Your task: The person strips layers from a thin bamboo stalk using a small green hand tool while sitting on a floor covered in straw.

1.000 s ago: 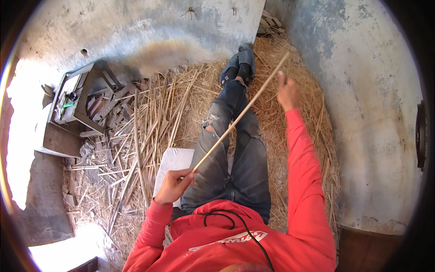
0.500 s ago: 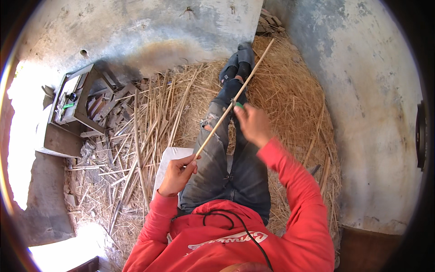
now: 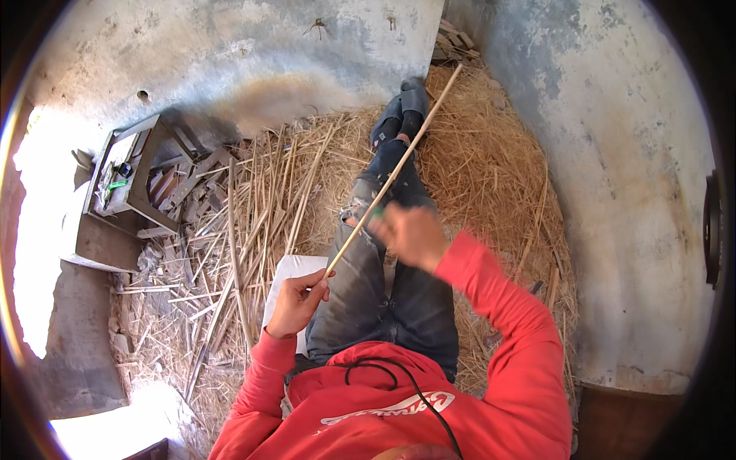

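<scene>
A long, thin, pale wooden stick (image 3: 401, 157) slants over my outstretched legs, its far end up beside my shoes. My left hand (image 3: 297, 305) pinches its near end above my left thigh. At about the middle of the stick, my right hand (image 3: 414, 236) is closed, with its fingers smeared by motion. A small green object (image 3: 376, 212) shows at those fingertips, against the stick. It is too blurred to tell its kind.
Straw and shavings (image 3: 491, 169) cover the floor, with many loose sticks (image 3: 261, 199) lying to the left. A small wooden table (image 3: 143, 184) holding a few small things stands by the left wall. A stained wall (image 3: 629, 184) rises at right. Under me shows a white seat (image 3: 285, 277).
My right hand has slid down along the stick toward my left hand, carrying the green object. My left hand keeps its hold on the near end, almost unmoved.
</scene>
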`<state>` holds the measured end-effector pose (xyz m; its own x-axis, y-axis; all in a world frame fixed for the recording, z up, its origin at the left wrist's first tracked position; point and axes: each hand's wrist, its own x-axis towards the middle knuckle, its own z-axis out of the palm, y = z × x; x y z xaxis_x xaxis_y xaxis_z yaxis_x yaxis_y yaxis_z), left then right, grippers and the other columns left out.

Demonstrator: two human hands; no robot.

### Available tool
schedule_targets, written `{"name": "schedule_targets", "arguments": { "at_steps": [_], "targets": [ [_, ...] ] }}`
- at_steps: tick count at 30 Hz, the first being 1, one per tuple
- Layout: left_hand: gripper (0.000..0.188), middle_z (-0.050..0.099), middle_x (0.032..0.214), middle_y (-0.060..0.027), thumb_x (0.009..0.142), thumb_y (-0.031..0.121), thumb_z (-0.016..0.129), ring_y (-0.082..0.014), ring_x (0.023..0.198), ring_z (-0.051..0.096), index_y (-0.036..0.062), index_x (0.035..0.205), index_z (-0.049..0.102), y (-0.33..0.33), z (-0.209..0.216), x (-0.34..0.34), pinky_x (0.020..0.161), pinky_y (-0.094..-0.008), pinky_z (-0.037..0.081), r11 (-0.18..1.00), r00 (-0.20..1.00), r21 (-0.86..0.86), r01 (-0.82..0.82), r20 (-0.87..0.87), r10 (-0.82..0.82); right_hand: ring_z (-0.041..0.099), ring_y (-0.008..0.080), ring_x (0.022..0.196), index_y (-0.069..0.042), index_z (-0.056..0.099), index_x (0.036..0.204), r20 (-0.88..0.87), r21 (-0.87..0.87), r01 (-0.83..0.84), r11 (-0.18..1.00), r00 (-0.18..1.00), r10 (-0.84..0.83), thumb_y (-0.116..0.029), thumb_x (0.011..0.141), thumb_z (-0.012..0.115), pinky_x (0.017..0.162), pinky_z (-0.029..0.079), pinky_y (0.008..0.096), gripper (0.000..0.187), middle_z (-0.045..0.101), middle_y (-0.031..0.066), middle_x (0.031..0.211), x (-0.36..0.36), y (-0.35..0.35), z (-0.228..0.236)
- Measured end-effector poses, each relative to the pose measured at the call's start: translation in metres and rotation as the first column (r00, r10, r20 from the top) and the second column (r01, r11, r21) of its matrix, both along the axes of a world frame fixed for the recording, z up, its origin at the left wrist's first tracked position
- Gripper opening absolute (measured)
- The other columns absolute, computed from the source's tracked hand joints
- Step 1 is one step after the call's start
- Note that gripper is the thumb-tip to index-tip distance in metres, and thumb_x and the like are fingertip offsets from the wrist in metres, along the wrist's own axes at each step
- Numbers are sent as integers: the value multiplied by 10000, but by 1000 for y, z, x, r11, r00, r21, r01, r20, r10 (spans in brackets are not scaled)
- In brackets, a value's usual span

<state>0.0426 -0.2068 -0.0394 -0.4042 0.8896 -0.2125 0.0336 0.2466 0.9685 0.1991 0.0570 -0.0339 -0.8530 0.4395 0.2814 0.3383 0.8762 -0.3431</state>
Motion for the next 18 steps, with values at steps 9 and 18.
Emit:
{"name": "schedule_targets", "arguments": {
  "at_steps": [9, 18],
  "targets": [
    [311, 609, 783, 28, 1071, 119, 581, -25, 654, 467, -31, 1318, 695, -6, 7, -4, 577, -234, 391, 996, 997, -51, 73, -3, -73, 658, 430, 560, -48, 638, 856, -134, -31, 273, 962, 952, -274, -516, 1061, 513, 542, 517, 528, 525, 646, 199, 607, 13, 95, 14],
    [294, 596, 763, 43, 1067, 93, 575, -6, 630, 459, -13, 1307, 707, -15, 20, 0, 551, -197, 370, 991, 984, -77, 113, 146, -101, 652, 399, 528, -65, 670, 861, -223, 27, 461, 887, 868, -444, -588, 1046, 498, 508, 504, 506, 581, 650, 183, 611, 18, 122, 12]
  ]
}}
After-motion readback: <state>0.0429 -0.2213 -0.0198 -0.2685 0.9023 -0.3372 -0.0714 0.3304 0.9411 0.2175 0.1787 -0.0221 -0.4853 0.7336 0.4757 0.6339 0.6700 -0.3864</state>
